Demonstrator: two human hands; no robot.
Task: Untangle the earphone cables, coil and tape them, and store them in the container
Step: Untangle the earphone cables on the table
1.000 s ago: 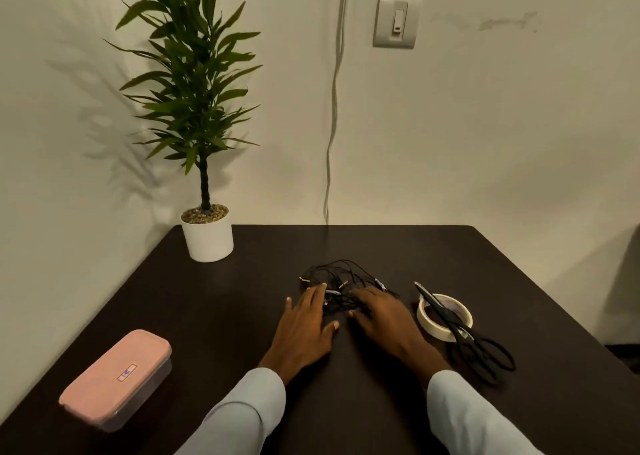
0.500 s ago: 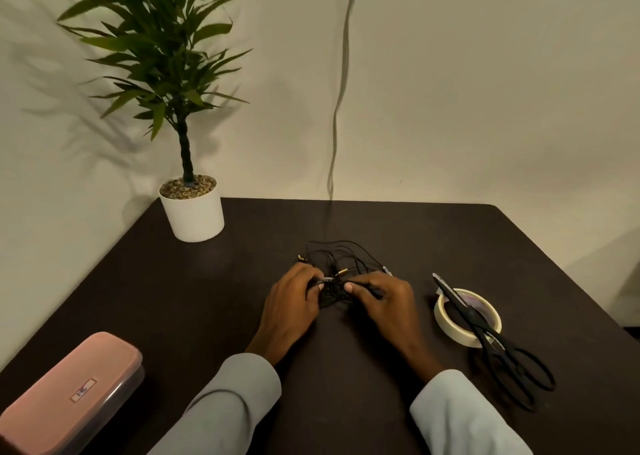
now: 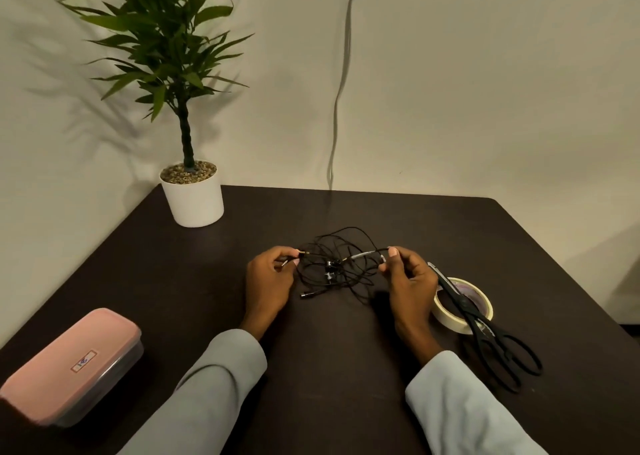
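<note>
At the far left of the dark worktop point(image 3: 346, 368) we see a container point(image 3: 71, 364) with a pink lid closed on a clear base — what it holds we cannot tell. Behind it, near the wall corner, a white pot point(image 3: 192, 200) filled with pebbles carries a green plant. Toward the middle, our left hand point(image 3: 268, 281) pinches one plug end of the black earphone cables point(image 3: 337, 265), its fingers curled in. The tangle hangs in loose loops between both hands, its lower loops lying on the worktop. Our right hand point(image 3: 410, 279) pinches another part of the cable with thumb and forefinger, the other fingers curled. Just right of that hand lies a roll of tape point(image 3: 462, 304) — black scissors point(image 3: 485, 330) rest across it, handles toward us.
</note>
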